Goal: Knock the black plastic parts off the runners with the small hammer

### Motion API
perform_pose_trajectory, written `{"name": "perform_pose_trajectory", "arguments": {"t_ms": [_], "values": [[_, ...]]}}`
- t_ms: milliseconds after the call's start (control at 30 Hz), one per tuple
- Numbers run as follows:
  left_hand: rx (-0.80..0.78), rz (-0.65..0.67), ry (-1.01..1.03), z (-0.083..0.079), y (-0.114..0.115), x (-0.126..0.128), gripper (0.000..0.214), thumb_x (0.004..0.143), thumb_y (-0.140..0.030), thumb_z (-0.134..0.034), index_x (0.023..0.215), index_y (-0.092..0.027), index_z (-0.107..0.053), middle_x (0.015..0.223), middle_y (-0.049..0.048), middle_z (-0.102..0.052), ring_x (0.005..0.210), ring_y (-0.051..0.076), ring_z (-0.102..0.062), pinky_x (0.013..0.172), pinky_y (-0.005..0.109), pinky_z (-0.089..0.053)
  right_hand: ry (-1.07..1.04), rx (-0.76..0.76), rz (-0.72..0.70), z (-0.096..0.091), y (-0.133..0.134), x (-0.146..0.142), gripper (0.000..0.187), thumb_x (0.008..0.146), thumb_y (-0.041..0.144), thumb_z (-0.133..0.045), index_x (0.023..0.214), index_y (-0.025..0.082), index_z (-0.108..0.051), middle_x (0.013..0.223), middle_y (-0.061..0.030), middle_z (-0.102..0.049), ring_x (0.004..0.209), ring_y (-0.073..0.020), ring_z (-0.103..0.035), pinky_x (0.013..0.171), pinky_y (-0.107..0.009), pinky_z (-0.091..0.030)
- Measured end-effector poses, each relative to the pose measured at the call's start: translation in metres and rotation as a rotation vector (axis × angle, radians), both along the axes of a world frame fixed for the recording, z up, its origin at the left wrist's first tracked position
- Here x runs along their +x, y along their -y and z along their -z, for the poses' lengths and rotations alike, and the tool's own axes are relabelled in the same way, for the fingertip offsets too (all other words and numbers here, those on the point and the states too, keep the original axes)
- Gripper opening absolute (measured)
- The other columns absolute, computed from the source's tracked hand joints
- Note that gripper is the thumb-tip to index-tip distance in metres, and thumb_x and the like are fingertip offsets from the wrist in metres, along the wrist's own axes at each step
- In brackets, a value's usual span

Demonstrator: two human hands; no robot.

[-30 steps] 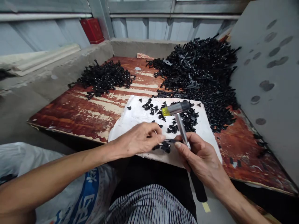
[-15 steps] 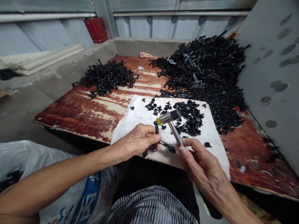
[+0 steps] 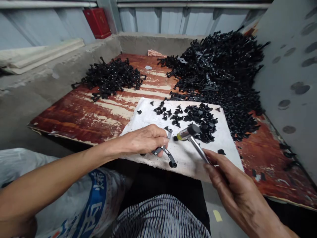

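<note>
Okay, left hand has its fingers closed on a black plastic clip, steadying it low over the white board; right hand fingers grip a small mallet, head near the clip.

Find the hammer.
In the head view, the hammer sits in the right hand, its head above the white sheet, beside the heap of black pieces.
</note>
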State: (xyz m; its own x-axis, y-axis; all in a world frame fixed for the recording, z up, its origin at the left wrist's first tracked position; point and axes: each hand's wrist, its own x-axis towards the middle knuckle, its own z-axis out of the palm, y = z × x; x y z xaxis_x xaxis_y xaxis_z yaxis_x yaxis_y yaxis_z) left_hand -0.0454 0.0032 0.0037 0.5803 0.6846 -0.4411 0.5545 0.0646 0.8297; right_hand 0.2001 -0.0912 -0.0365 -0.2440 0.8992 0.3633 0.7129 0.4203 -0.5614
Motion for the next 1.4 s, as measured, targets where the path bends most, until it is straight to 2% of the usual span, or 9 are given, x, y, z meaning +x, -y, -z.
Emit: {"name": "perform_pose_trajectory", "arguments": {"t_ms": [67,167,333,467,600,800,1200,1300,1400], "values": [[-0.002,0.035,0.053,0.003,-0.005,0.000,0.026,0.090,-0.032,-0.050,0.072,-0.015,-0.057,0.057,-0.0036,-0.056,0.043,0.005,-0.036,0.042,0.019,-0.025,-0.101,-0.087,0.089,0.002,0.005,-0.001,0.024,0.096,0.026,-0.050,0.117,0.020,-0.060,0.084,-0.0081,-0.071,0.078,-0.0222,-0.071,0.071,-0.034,-0.060],[0.001,0.084,0.078,0.007,-0.011,0.002,0.028,0.089,-0.034,-0.052,0.070,-0.014,-0.059,0.057,-0.0030,-0.055,0.043,0.005,-0.032,0.042,0.020,-0.023,-0.264,-0.242,0.194,0.006,0.008,-0.003,0.024,0.095,0.034,-0.052,0.112,0.021,-0.062,0.063,-0.0005,-0.060,0.059,-0.0188,-0.064,0.055,-0.030,-0.057],[-0.109,0.102,0.099,0.007,-0.021,0.004,0.024,0.085,-0.035,-0.060,0.073,-0.014,-0.062,0.056,-0.0027,-0.057,0.044,0.006,-0.037,0.044,0.020,-0.026,-0.396,-0.378,0.223,0.009,0.008,-0.004,0.027,0.094,0.039,-0.052,0.111,0.021,-0.062,0.054,0.0057,-0.049,0.039,-0.0115,-0.043,0.035,-0.023,-0.039],[-0.187,0.122,0.092,0.007,-0.029,0.005,0.024,0.083,-0.035,-0.062,0.070,-0.015,-0.062,0.055,-0.0012,-0.059,0.047,0.007,-0.043,0.046,0.020,-0.028,-0.408,-0.385,0.212,0.013,0.008,-0.003,0.029,0.094,0.040,-0.051,0.113,0.020,-0.061,0.063,0.0019,-0.057,0.042,-0.0111,-0.044,0.034,-0.023,-0.035],[-0.204,0.162,0.071,0.005,-0.033,0.006,0.024,0.083,-0.034,-0.061,0.071,-0.014,-0.064,0.055,-0.0007,-0.060,0.046,0.007,-0.043,0.044,0.020,-0.027,-0.393,-0.386,0.205,0.016,0.008,0.000,0.032,0.095,0.041,-0.049,0.116,0.019,-0.060,0.074,-0.0031,-0.064,0.052,-0.0138,-0.055,0.035,-0.023,-0.036],[-0.220,0.154,0.047,0.000,-0.033,0.010,0.023,0.083,-0.034,-0.061,0.070,-0.015,-0.063,0.052,-0.0015,-0.057,0.045,0.007,-0.041,0.044,0.020,-0.025,-0.374,-0.345,0.185,0.013,0.008,0.002,0.027,0.096,0.037,-0.050,0.115,0.022,-0.061,0.078,-0.0045,-0.067,0.072,-0.0195,-0.067,0.047,-0.027,-0.049],[-0.194,0.142,0.011,0.000,-0.031,0.013,0.023,0.082,-0.032,-0.061,0.067,-0.015,-0.063,0.053,-0.0006,-0.055,0.046,0.008,-0.041,0.044,0.022,-0.026,-0.352,-0.317,0.188,0.015,0.008,-0.001,0.027,0.096,0.036,-0.048,0.113,0.020,-0.061,0.067,-0.0020,-0.062,0.084,-0.0239,-0.070,0.070,-0.036,-0.060],[-0.216,0.112,-0.007,-0.001,-0.031,0.015,0.021,0.080,-0.031,-0.062,0.065,-0.016,-0.063,0.052,-0.0006,-0.054,0.045,0.008,-0.040,0.043,0.022,-0.024,-0.307,-0.277,0.178,0.017,0.009,0.000,0.028,0.097,0.035,-0.047,0.115,0.019,-0.061,0.080,-0.0070,-0.070,0.089,-0.0246,-0.072,0.077,-0.039,-0.061],[-0.218,0.114,-0.026,0.000,-0.033,0.015,0.020,0.079,-0.029,-0.062,0.064,-0.016,-0.063,0.051,-0.0007,-0.053,0.044,0.008,-0.039,0.043,0.022,-0.024,-0.222,-0.164,0.134,0.017,0.008,0.004,0.031,0.097,0.030,-0.049,0.125,0.019,-0.059,0.107,-0.0132,-0.073,0.099,-0.0249,-0.072,0.087,-0.041,-0.059]]}}
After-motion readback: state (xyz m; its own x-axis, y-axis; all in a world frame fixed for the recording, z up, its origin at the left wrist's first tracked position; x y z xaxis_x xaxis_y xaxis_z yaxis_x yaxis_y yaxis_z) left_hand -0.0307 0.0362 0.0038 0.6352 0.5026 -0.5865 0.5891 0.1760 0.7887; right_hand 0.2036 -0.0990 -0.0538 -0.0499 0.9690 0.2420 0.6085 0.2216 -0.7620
